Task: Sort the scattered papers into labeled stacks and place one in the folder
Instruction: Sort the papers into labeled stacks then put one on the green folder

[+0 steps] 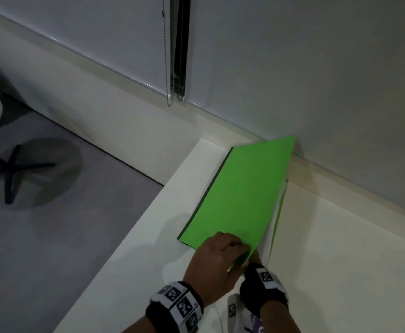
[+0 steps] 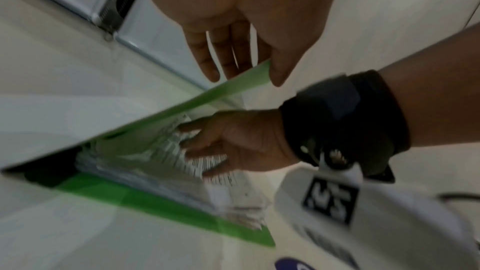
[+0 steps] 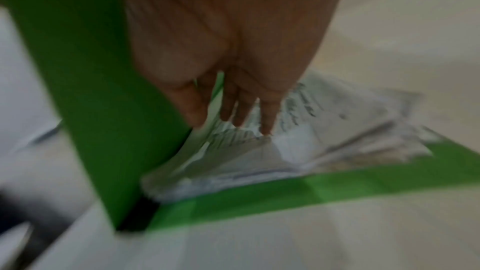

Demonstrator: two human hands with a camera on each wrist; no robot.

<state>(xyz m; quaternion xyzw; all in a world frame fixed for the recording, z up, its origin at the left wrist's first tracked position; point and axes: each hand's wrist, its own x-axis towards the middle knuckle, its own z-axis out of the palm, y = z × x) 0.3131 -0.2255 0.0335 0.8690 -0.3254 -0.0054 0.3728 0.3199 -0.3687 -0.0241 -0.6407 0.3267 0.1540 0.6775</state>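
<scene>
A bright green folder [image 1: 239, 193] lies on the white tabletop [image 1: 340, 260] near the wall, its front cover raised at the near right edge. My left hand [image 1: 220, 251] pinches that cover's near corner between thumb and fingers [image 2: 207, 65] and holds it up. My right hand [image 2: 233, 143] reaches into the gap under the cover, and its straight fingers [image 3: 233, 106] press on a stack of printed papers [image 3: 311, 147] lying on the folder's back flap [image 3: 337, 184]. In the head view the cover hides most of the right hand and all the papers.
The table's left edge [image 1: 134, 231] drops to a grey floor [image 1: 52, 224] where a black chair base [image 1: 11, 169] stands. A grey roller blind with a bead chain [image 1: 165, 56] hangs on the wall just behind the folder. Bare tabletop lies to the right.
</scene>
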